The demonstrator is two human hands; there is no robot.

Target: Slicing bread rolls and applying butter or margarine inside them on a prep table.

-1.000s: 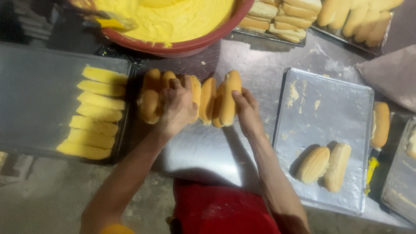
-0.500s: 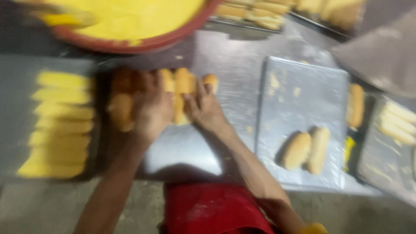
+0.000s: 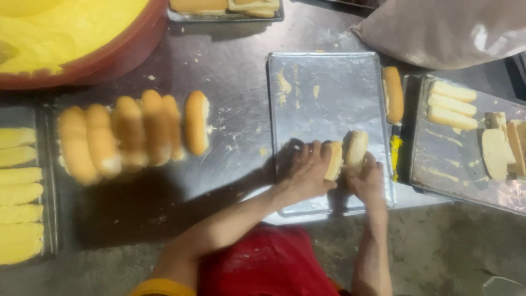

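Left hand: fingers holding a bun on the tray.
Right hand: fingers holding another bun.
Counter: carrying a row of buns.

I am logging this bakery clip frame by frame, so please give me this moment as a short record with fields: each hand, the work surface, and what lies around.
left hand: left hand rests on one of two bread rolls, fingers around its left side
right hand: right hand touches the other roll from below right
tray: both rolls lie on a metal tray smeared with yellow
left of tray: row of rolls on the steel table
far left: yellow-coated pieces
top left: red bowl of yellow batter
right: tray of sliced bread
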